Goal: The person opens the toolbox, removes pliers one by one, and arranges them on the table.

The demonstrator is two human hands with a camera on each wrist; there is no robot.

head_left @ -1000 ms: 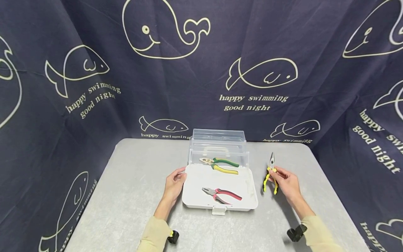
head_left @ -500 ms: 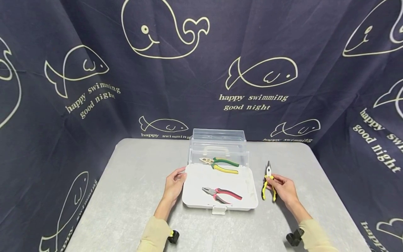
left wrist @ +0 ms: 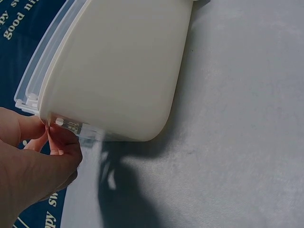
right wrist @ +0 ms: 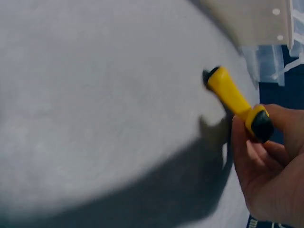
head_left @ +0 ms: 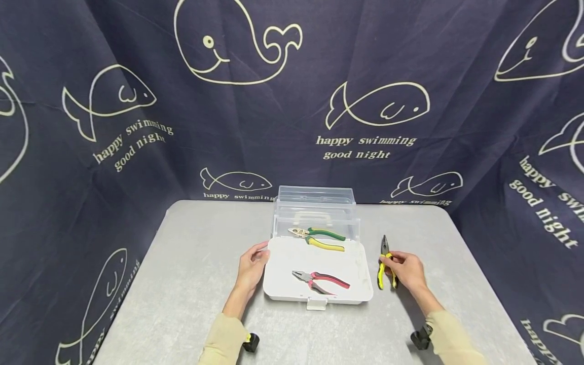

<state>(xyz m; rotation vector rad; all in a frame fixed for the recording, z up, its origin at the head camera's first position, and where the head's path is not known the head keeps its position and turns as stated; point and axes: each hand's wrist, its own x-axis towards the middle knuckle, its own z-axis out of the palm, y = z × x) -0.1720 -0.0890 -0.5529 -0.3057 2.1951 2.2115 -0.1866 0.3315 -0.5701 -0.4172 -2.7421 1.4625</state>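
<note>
A white toolbox (head_left: 279, 266) with a clear lid (head_left: 315, 200) raised at its back stands mid-table. My left hand (head_left: 250, 268) pinches its rim near the left back corner; thumb and finger meet there in the left wrist view. On the white surface of the box lie red-and-black combination pliers (head_left: 314, 277) at the front and green-and-yellow combination pliers (head_left: 310, 234) at the back. Right of the box, my right hand (head_left: 407, 269) holds yellow-and-black needle-nose pliers (head_left: 385, 246) by the handles, nose pointing away from me. The right wrist view shows a yellow handle (right wrist: 230, 95) between thumb and fingers.
The grey table (head_left: 196, 294) extends on both sides of the box. A dark blue curtain (head_left: 292, 116) with fish and whale drawings hangs behind and at the sides. A white latch (head_left: 317, 304) juts from the box's front.
My right hand has brought the needle-nose pliers nearer to me and left toward the box, and their nose has turned slightly left. The left hand and the box stay put.
</note>
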